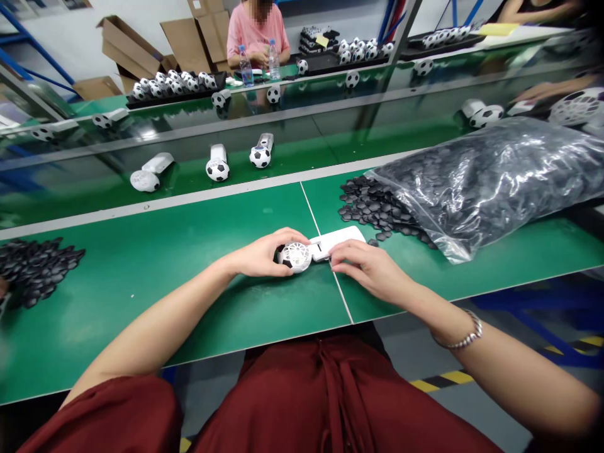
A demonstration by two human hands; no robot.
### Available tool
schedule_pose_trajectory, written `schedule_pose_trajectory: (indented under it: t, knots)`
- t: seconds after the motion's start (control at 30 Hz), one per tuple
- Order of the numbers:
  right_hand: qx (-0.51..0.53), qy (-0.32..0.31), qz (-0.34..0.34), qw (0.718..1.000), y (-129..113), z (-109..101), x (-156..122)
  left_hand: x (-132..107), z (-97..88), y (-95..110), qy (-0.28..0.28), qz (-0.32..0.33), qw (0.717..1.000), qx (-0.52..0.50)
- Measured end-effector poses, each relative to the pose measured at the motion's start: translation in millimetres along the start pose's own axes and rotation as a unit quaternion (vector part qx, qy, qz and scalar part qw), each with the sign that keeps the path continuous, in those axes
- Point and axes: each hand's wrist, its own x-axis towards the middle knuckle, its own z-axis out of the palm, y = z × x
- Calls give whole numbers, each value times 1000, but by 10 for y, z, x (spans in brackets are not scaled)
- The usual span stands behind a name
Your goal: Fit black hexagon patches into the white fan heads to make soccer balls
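Note:
A white handheld fan [340, 241] with a football-patterned round head lies on the green bench in front of me. My left hand [264, 253] curls around the head, thumb on the near side and fingers on the far side; the white slotted grille faces up between them. At the near edge of the white handle is my right hand [361, 267], its thumb and fingers bent together against it. Whether a small part is also between those fingertips cannot be seen. Just beyond the handle spreads a heap of small black pieces [377, 204].
A clear plastic bag [500, 176] full of black pieces lies on the right. Another black heap [40, 267] is at far left. Several football fans [218, 165] lie on the shiny green strip beyond the metal rail. Across it, a person [258, 34] in pink sits behind water bottles [274, 60] and loaded trays [177, 94].

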Motion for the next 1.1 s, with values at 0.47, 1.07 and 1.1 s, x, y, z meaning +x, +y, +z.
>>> schedule_pose_trajectory:
  t: [0.47, 1.07, 1.1]
  knots:
    - [173, 61, 125, 975, 1, 104, 131, -16, 93, 5, 41, -23, 999, -5]
    - [26, -10, -198, 980, -5, 186, 375, 38, 350, 87, 166, -60, 984, -10]
    - [34, 0, -186, 982, 13, 194, 378, 38, 358, 87, 171, -57, 984, -8]
